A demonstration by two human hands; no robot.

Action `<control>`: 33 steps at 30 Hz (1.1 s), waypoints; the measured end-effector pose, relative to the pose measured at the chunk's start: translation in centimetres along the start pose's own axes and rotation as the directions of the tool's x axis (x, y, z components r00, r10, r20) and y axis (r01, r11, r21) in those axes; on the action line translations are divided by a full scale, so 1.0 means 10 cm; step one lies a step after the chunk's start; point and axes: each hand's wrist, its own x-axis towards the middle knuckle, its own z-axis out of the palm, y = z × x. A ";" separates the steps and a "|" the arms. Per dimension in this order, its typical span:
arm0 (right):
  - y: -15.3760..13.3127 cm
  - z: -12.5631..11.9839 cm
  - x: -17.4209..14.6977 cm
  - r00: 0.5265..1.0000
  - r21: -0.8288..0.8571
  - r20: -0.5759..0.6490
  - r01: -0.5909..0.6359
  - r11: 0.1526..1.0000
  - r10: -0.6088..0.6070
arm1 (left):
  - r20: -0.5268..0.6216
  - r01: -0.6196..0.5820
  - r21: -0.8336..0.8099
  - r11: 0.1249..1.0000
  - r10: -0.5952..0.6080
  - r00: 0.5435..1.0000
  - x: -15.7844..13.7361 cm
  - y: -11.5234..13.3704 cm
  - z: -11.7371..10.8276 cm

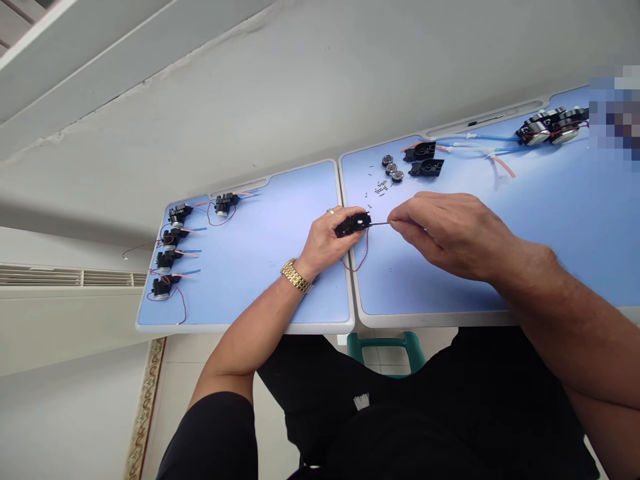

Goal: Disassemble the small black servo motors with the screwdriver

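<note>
My left hand [327,240] grips a small black plastic motor housing [354,225] over the gap between the two tables. A thin red wire [367,250] trails from it down onto the blue surface. Pinched in my right hand [440,230] is a screwdriver whose thin metal shaft [380,224] reaches the right end of the housing; its handle is hidden by my fingers. Just beyond the hands lie several tiny screws [381,188], several round silver motors [392,168], and two black plastic shells [426,168].
Several assembled black units with wires [167,259] stand along the left table's edge. Another unit [226,203] sits near its back. At the far right is a cluster of motor units [550,127] with blue tubes [475,143]. A green stool [415,350] stands below.
</note>
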 end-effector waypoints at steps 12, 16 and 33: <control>0.00 0.06 -0.04 0.998 -0.021 -0.021 -0.057 0.998 0.057 | 0.017 -0.040 -0.048 0.998 0.041 0.999 -0.01 -0.01 0.00; -0.03 0.07 -0.02 0.998 0.015 -0.050 -0.028 1.000 0.029 | 0.007 -0.050 -0.056 0.997 0.050 0.999 -0.01 -0.01 0.00; -0.03 0.12 -0.03 0.994 0.055 -0.078 -0.077 0.995 0.082 | 0.011 -0.042 -0.011 0.999 0.042 0.999 0.00 -0.03 -0.01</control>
